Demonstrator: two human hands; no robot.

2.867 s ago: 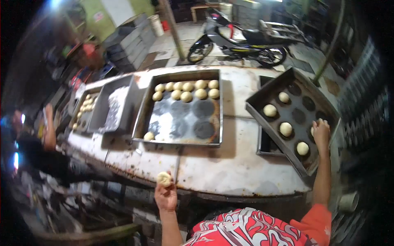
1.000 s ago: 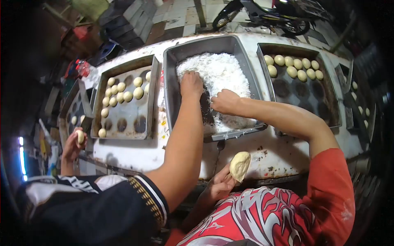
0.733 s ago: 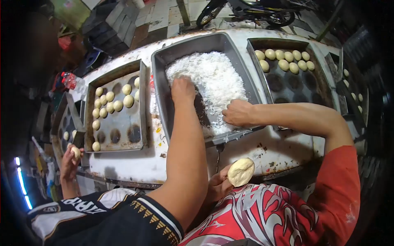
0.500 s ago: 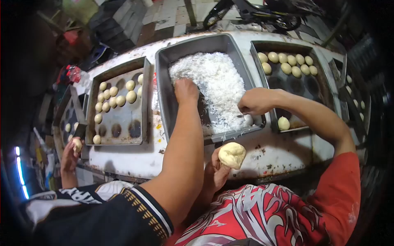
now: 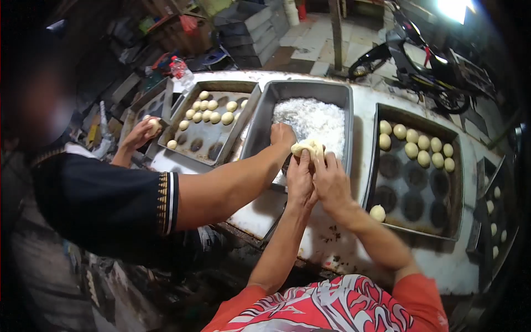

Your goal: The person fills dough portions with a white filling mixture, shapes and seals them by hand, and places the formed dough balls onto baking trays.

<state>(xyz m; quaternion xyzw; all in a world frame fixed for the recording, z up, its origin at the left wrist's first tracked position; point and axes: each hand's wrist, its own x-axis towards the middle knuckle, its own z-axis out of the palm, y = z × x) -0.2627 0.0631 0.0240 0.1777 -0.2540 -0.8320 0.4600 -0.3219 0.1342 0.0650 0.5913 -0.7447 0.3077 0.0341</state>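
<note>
Lumpy pale-yellow dough piece (image 5: 307, 147), frame centre, pinched by left hand (image 5: 300, 180) and right hand (image 5: 332, 180); judged soft, light; hold by edges

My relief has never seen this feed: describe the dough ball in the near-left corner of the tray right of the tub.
On the white table, find the grey tub of white flakes. Just right of it is a dark metal tray. The dough ball sits in its near-left corner, alone, well apart from the balls grouped at the far end.

Matt dough (image 5: 303, 147) — smooth, plastic-looking tub (image 5: 312, 90) — stained metal tray (image 5: 399, 185), dully glossy.
</note>
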